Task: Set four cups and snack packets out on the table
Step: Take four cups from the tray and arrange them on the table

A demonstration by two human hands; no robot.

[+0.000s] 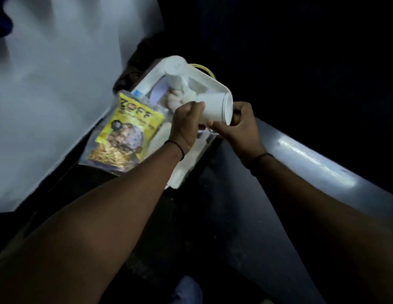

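A white paper cup [215, 108] lies on its side in mid-air, its mouth turned right. My left hand [185, 126] grips its base end and my right hand [237, 128] holds it near the rim from below. Both hands hover over a white tray [219, 86]. Another white cup [174, 72], or a short stack of cups, lies tilted on the tray's far end. A yellow snack packet [125, 132] in a clear wrapper leans at the tray's left side, partly over its edge.
A pale grey surface [48, 95] fills the left. A grey glossy ledge [312, 163] runs diagonally at right. Yellow cord [205, 69] shows behind the tray. Pale round items [174, 98] lie in the tray. The surroundings are dark.
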